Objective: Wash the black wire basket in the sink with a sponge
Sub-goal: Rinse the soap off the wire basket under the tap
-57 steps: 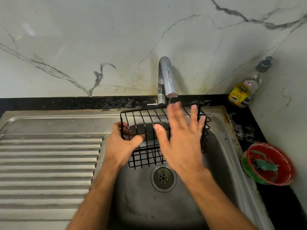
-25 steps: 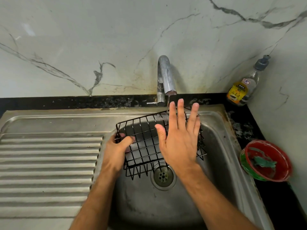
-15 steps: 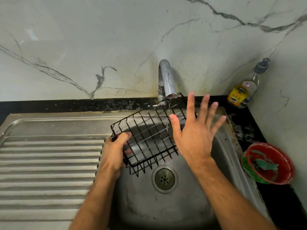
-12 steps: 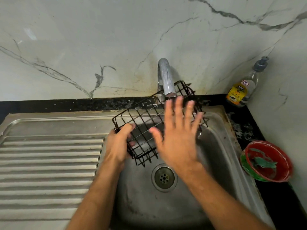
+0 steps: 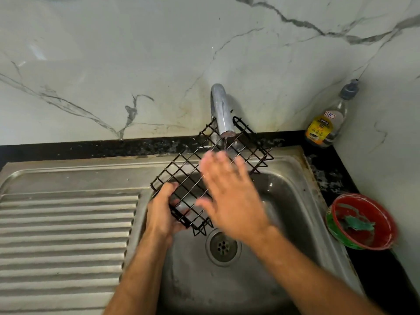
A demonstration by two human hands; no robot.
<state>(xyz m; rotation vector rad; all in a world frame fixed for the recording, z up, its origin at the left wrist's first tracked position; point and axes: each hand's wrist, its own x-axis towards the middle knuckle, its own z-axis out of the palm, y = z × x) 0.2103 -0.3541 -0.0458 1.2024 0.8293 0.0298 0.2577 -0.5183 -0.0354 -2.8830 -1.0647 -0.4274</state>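
The black wire basket point(image 5: 188, 176) is tilted up over the steel sink point(image 5: 293, 201), its far end raised around the tap spout point(image 5: 221, 112). A thin stream of water runs from the spout onto it. My left hand point(image 5: 162, 212) grips the basket's near left corner. My right hand point(image 5: 229, 194), blurred, lies flat with straight fingers against the wire grid. A green sponge point(image 5: 355, 225) sits in the red bowl point(image 5: 381, 226) on the right counter.
A ribbed steel draining board point(image 5: 66, 228) lies left of the basin. The drain point(image 5: 223, 246) is below the basket. A dish soap bottle point(image 5: 327, 120) stands in the back right corner against the marble wall.
The basket has been tipped up and turned, its far end now higher around the spout. My right hand keeps sweeping across the wires; my left hand has kept its grip.
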